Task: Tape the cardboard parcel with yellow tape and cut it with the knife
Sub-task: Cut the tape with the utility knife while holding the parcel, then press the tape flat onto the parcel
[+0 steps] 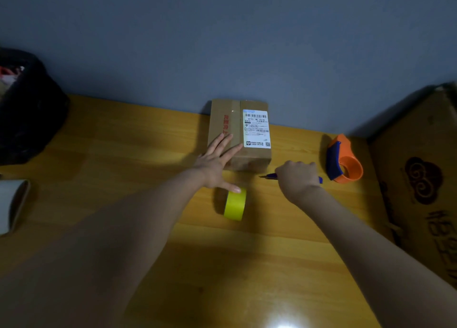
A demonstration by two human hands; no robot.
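A small cardboard parcel (238,132) with a white shipping label and red print lies on the wooden table against the wall. My left hand (216,159) rests flat with fingers spread on the parcel's near left corner; its thumb reaches toward the yellow tape roll (235,204), which stands on edge just in front of the parcel. My right hand (298,179) is closed around a blue-handled knife (269,176), whose tip points left toward the parcel's near right corner.
An orange and blue tape dispenser (343,160) sits right of the knife. A large cardboard box (420,179) fills the right edge. A black bag (27,110) stands at far left, and a white roll (12,206) lies at the left edge.
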